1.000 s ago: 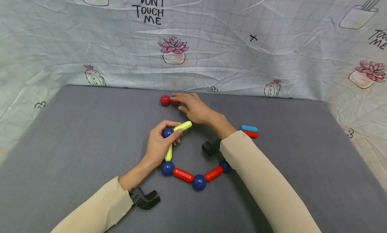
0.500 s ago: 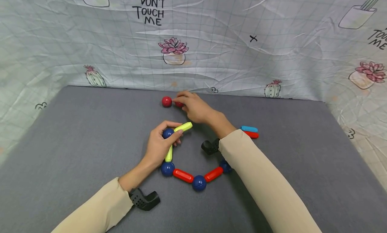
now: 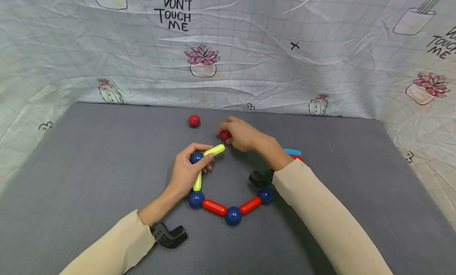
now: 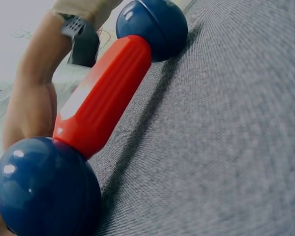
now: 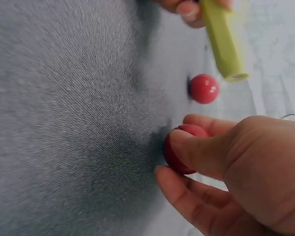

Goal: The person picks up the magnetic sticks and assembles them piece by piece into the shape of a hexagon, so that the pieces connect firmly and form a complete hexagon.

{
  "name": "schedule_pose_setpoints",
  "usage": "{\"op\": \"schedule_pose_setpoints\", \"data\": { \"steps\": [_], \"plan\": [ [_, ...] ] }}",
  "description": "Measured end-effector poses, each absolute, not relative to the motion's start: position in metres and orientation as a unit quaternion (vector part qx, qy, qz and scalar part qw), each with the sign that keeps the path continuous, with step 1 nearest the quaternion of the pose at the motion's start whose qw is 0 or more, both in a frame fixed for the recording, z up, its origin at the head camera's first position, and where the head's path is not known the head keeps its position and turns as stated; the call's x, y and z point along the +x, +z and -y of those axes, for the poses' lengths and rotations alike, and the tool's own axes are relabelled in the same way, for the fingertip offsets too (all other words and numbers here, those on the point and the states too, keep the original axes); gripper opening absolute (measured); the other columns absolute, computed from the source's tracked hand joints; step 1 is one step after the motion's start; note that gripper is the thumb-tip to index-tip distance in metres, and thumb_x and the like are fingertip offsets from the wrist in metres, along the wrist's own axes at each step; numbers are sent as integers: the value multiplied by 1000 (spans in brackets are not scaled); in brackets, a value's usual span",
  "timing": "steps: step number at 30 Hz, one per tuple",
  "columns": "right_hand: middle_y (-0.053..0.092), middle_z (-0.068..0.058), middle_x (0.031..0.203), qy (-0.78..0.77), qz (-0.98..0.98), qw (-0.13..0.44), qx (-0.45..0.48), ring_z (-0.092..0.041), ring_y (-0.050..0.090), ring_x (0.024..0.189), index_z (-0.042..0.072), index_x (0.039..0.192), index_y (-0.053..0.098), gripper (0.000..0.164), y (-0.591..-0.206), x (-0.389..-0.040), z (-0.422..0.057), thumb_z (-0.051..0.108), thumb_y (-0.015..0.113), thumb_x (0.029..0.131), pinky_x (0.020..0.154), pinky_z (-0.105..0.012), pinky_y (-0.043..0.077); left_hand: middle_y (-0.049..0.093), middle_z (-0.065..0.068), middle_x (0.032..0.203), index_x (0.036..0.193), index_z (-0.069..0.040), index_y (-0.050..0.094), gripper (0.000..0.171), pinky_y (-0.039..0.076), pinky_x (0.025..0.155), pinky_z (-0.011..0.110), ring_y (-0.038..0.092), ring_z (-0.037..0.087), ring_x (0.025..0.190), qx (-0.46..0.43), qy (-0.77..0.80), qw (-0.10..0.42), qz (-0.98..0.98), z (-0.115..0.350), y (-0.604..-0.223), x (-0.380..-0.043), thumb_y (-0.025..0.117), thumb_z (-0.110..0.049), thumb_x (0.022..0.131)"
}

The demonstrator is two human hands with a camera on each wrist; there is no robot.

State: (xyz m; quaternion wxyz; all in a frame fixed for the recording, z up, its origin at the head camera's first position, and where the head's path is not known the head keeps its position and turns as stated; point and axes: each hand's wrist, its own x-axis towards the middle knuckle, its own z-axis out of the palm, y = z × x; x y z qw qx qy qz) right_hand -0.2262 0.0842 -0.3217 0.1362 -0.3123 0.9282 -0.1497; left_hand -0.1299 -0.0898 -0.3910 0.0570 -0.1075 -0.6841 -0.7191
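Note:
My left hand [image 3: 185, 168] grips a blue ball [image 3: 196, 157] at the upper left of a chain of rods and balls, its thumb and fingers also against a yellow rod [image 3: 215, 149] that points up to the right. Below that ball, a second yellow rod [image 3: 197, 181] leads to another blue ball [image 3: 196, 199]. My right hand [image 3: 242, 133] pinches a red ball [image 5: 174, 153] between thumb and fingers, just beyond the free end of the upper yellow rod. In the right wrist view that free end [image 5: 236, 77] shows a small round spot.
Another red ball [image 3: 194, 121] lies near the back edge. Two red rods [image 3: 214, 207] and further blue balls [image 3: 233, 216] continue the chain at the front. A blue rod [image 3: 293, 151] and a red rod [image 3: 297, 158] lie right of the right wrist. A printed cloth [image 3: 249, 61] hangs behind the table.
My right hand has taken hold of one red ball and carried it right and toward the yellow rod, away from the other red ball. The left hand keeps its place.

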Motion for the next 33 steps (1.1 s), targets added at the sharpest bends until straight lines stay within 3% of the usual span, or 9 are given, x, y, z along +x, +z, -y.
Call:
{"op": "schedule_pose_setpoints", "data": {
  "steps": [10,15,20,33],
  "plan": [
    [53,-8,113,-245,-920,80,-296,-21,55,90,8,114,64,29,-327,-192,-123,6,71,86,78,-31,50,62,24,79,108,-3,66,21,50,54,27,59,24,60,-106,-711,52,693,89,-395,-130,70,-13,89],
    [52,-7,115,-315,-908,70,-269,-23,57,92,7,114,65,31,-329,-181,-137,3,72,85,76,-31,53,63,22,78,107,-3,67,21,50,54,27,59,24,59,-99,-709,50,696,88,-397,-127,70,-11,89],
    [53,-5,116,-336,-904,62,-258,-24,56,95,8,115,65,34,-328,-177,-148,3,74,83,76,-31,54,64,24,80,108,-3,67,21,50,54,27,59,23,59,-102,-716,44,689,86,-397,-127,70,-11,88],
    [60,-2,113,-347,-888,-1,-302,-17,57,84,11,118,67,40,-323,-180,-143,8,78,80,71,-32,53,63,25,81,108,-2,66,21,50,54,28,60,26,60,-118,-714,54,688,90,-392,-130,69,-9,89]
  ]
}}
